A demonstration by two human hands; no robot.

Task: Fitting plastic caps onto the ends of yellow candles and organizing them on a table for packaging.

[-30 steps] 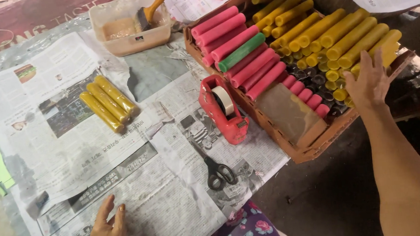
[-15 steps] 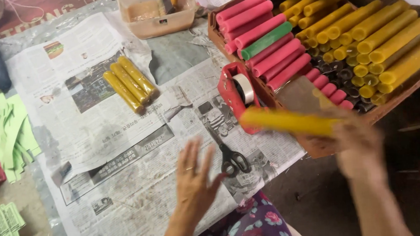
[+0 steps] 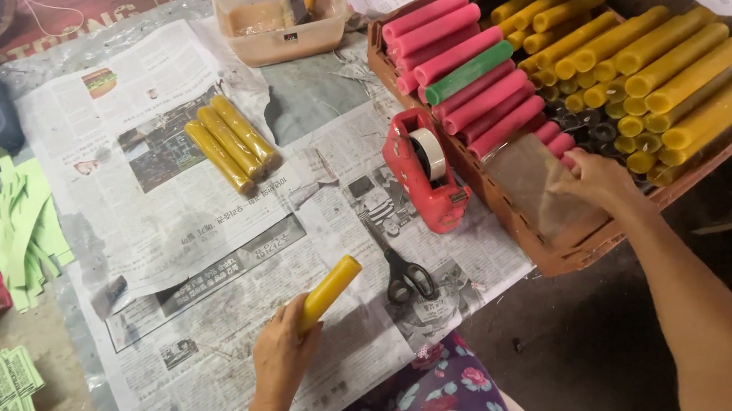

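Left hand (image 3: 280, 354) has its grip closed around one long yellow wax-like cylinder (image 3: 328, 292), holding it just above the newspaper-covered table (image 3: 213, 233), near the black-handled scissors (image 3: 405, 273). Right hand (image 3: 598, 182) reaches into the brown cardboard tray (image 3: 558, 256) of pink and yellow rolls; can't tell if that grip's closed on anything.

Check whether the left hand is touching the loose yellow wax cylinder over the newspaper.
Touching. The head view shows the left hand wrapped around the lower end of the loose yellow wax cylinder, whose upper end sticks out above the newspaper.
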